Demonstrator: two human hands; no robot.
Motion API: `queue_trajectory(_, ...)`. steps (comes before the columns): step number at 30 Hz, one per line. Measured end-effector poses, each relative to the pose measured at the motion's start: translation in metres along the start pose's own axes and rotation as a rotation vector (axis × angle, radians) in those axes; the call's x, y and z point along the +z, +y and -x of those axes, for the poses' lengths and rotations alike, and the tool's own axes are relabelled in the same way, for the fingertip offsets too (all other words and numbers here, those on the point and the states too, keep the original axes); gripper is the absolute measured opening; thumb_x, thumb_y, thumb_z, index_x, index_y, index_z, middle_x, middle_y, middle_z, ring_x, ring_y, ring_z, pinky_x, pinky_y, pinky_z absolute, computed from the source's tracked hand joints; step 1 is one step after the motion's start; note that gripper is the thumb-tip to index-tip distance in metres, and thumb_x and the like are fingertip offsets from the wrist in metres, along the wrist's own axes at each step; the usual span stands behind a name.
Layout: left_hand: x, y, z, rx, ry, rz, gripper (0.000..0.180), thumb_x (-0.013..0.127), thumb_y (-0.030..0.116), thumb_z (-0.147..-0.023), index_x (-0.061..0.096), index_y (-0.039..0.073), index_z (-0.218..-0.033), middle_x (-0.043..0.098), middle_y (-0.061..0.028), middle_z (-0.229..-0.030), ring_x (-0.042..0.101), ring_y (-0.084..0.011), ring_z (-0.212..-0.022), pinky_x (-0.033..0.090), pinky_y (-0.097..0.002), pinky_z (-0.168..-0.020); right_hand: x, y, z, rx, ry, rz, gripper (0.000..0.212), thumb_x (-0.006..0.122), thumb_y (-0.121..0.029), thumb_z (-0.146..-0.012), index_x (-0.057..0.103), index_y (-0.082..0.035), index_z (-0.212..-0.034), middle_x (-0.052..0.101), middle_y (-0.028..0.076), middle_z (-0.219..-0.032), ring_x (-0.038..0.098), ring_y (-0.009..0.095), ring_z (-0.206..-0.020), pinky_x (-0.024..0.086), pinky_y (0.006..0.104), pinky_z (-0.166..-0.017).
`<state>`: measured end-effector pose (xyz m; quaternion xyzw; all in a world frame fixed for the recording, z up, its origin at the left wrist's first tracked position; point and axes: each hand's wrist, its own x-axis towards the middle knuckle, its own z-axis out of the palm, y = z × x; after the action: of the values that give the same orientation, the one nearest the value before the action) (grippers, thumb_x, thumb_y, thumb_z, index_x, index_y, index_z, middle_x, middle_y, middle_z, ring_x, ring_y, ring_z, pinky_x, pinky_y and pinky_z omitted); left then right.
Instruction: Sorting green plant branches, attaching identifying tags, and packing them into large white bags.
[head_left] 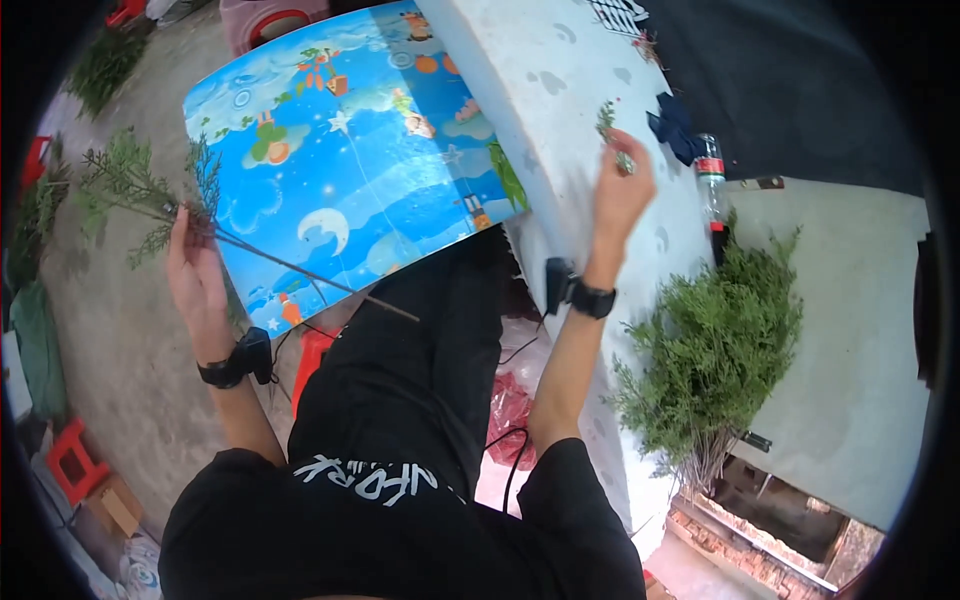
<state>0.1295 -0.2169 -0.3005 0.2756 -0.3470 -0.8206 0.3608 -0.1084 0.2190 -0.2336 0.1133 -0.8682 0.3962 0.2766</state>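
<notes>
My left hand (194, 262) is closed around the stems of some feathery green branches (135, 178). Their leafy part points to the left, and a long bare stem (330, 280) slants down to the right over the edge of a blue cartoon-print tabletop (370, 150). On the right, above a white padded surface (560, 150), my right hand (625, 190) pinches a small green sprig (606, 118). The sprig's leaves stick up past the fingers, and its lower part is partly hidden by them. A dark strap with a small black box sits on each wrist.
A thick bundle of green foliage (720, 340) lies to the right on the white surface. Behind it are a plastic bottle (712, 185) and a dark cloth (677, 130). More greenery (105, 68) and a red stool (76, 462) are on the floor at left.
</notes>
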Motion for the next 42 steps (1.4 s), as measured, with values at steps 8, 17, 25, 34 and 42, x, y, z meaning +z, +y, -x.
queue_trajectory(8,0.073,0.001,0.035,0.056,-0.257,-0.183,0.024,0.066,0.007,-0.090,0.066,-0.008,-0.109,0.069,-0.0105,-0.102,0.062,-0.0153,-0.086,0.048,-0.0277,-0.079,-0.035,-0.001,-0.004,0.180,-0.119,0.314,0.031,0.064,-0.010,-0.087,0.063,-0.002,-0.117,0.067,0.017,-0.110,0.063,0.030,-0.101,0.050,0.0398,-0.085)
queue_trajectory(17,0.121,0.014,0.093,0.112,-0.463,-0.358,0.017,0.071,0.007,-0.085,0.073,-0.001,-0.100,0.072,-0.0089,-0.094,0.065,-0.0133,-0.077,0.051,-0.0278,-0.070,-0.028,-0.113,0.123,0.239,-0.993,-0.423,0.043,0.078,-0.015,-0.079,0.064,-0.005,-0.118,0.069,0.008,-0.106,0.065,0.015,-0.090,0.052,0.0281,-0.073)
queue_trajectory(25,0.200,0.004,0.168,-0.036,-0.800,-0.351,0.023,0.085,0.012,-0.073,0.072,-0.005,-0.081,0.067,-0.0047,-0.082,0.060,-0.0056,-0.064,0.048,-0.0219,-0.057,-0.056,-0.159,0.141,0.241,-0.972,-0.498,0.034,0.076,-0.013,-0.080,0.068,-0.003,-0.112,0.072,0.007,-0.099,0.067,0.015,-0.086,0.052,0.0298,-0.076)
queue_trajectory(34,0.201,0.017,0.208,-0.043,-0.901,-0.253,0.018,0.082,0.006,-0.074,0.073,-0.003,-0.087,0.071,-0.0065,-0.081,0.062,-0.0072,-0.067,0.050,-0.0220,-0.060,-0.116,-0.173,0.164,0.122,-0.926,-0.447,0.030,0.073,-0.015,-0.083,0.068,-0.005,-0.110,0.071,0.008,-0.088,0.067,0.016,-0.080,0.052,0.0283,-0.069)
queue_trajectory(42,0.168,-0.054,0.019,-0.005,-0.416,-0.428,0.026,0.080,0.018,-0.080,0.071,-0.003,-0.092,0.069,-0.0064,-0.084,0.063,-0.0118,-0.073,0.051,-0.0238,-0.068,-0.235,-0.127,0.211,0.329,-0.530,-0.219,0.025,0.066,-0.011,-0.090,0.067,-0.001,-0.113,0.071,0.009,-0.096,0.066,0.014,-0.083,0.053,0.0259,-0.073)
